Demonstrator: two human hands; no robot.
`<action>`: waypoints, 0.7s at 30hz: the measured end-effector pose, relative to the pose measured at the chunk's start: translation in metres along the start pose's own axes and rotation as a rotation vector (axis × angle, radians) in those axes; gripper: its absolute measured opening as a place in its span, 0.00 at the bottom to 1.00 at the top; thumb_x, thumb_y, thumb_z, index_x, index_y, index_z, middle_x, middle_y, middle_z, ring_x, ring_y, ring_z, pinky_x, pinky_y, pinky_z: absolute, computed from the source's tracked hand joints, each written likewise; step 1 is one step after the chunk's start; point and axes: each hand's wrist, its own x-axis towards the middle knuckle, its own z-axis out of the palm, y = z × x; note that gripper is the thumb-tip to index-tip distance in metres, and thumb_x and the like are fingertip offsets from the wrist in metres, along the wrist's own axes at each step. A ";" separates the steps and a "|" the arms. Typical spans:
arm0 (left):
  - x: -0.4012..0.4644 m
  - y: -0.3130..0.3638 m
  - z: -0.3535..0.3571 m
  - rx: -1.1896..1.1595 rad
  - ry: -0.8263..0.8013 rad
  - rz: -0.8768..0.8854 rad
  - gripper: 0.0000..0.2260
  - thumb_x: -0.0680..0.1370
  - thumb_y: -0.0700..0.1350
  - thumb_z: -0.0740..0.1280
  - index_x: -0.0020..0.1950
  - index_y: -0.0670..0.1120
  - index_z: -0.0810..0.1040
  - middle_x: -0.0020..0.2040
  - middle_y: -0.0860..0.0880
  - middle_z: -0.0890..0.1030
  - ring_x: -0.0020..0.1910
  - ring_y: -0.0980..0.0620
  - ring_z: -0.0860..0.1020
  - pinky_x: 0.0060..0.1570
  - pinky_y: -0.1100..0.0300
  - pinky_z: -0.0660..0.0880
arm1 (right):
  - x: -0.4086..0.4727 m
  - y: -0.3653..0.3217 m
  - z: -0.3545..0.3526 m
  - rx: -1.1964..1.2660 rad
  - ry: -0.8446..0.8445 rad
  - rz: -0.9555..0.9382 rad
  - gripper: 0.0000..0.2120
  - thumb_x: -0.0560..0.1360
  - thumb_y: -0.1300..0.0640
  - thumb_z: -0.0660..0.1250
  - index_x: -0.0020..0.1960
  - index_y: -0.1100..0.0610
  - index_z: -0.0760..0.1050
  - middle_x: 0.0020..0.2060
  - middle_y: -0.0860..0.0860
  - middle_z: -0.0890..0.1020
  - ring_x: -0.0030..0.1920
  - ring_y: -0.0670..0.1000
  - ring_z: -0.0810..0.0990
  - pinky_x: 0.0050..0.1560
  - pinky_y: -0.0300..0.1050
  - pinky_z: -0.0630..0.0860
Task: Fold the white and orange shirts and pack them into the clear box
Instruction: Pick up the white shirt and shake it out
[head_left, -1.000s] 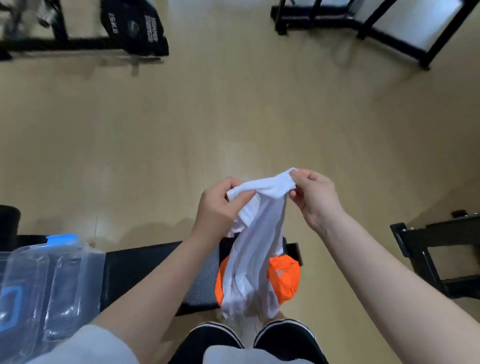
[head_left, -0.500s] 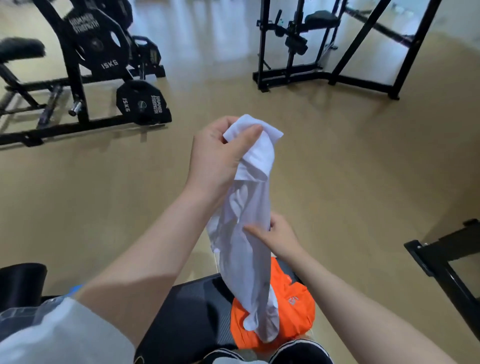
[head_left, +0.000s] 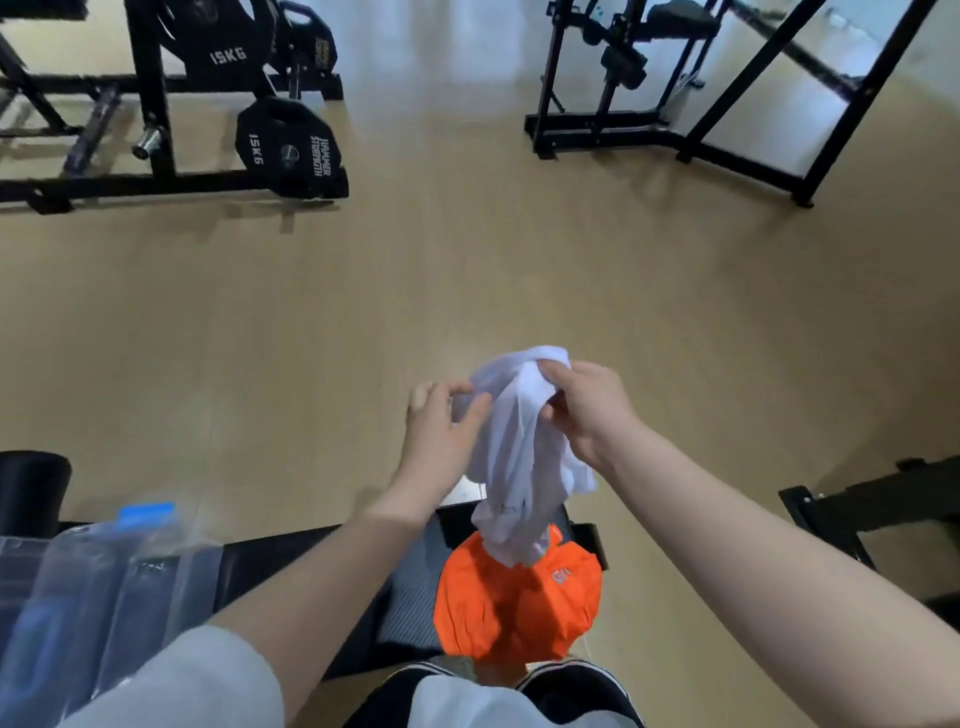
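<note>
The white shirt (head_left: 519, 457) hangs bunched in the air above the black bench. My right hand (head_left: 587, 410) grips its top edge with curled fingers. My left hand (head_left: 441, 431) is just left of the shirt, fingers loosely spread and touching the fabric's side. The orange shirt (head_left: 514, 603) lies crumpled on the right end of the bench (head_left: 291, 561), directly under the white one, whose lower tip reaches it. The clear box (head_left: 78, 597) with a blue latch stands on the bench at the lower left.
Black weight racks with 15 kg plates (head_left: 288, 148) stand at the far left on the tan floor. A black machine frame (head_left: 675, 104) is at the far right. Another black frame (head_left: 872, 519) sits close on the right. My shoes show at the bottom edge.
My right hand moved from the shirt's middle up to its top and took hold there. My left hand let go of the top and dropped beside it. The shirt sits lower.
</note>
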 end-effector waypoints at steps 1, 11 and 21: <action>-0.011 -0.005 0.008 -0.049 -0.062 0.013 0.09 0.77 0.46 0.65 0.55 0.46 0.75 0.55 0.50 0.72 0.54 0.54 0.73 0.53 0.70 0.69 | 0.001 -0.006 0.001 0.052 0.011 0.033 0.10 0.75 0.65 0.63 0.37 0.56 0.67 0.24 0.51 0.62 0.20 0.47 0.62 0.21 0.36 0.60; -0.024 -0.010 0.049 -0.035 -0.155 -0.009 0.09 0.77 0.41 0.64 0.37 0.46 0.70 0.29 0.54 0.70 0.30 0.57 0.67 0.32 0.67 0.64 | -0.002 -0.050 -0.038 0.547 0.017 0.153 0.06 0.77 0.65 0.63 0.41 0.64 0.73 0.29 0.54 0.80 0.24 0.47 0.80 0.33 0.38 0.80; -0.029 0.076 0.077 -0.281 0.075 0.004 0.09 0.78 0.42 0.63 0.37 0.47 0.74 0.29 0.52 0.74 0.28 0.57 0.70 0.33 0.61 0.68 | -0.027 0.015 -0.108 -0.118 -0.370 -0.081 0.04 0.75 0.57 0.66 0.48 0.56 0.75 0.44 0.52 0.79 0.40 0.46 0.78 0.47 0.42 0.72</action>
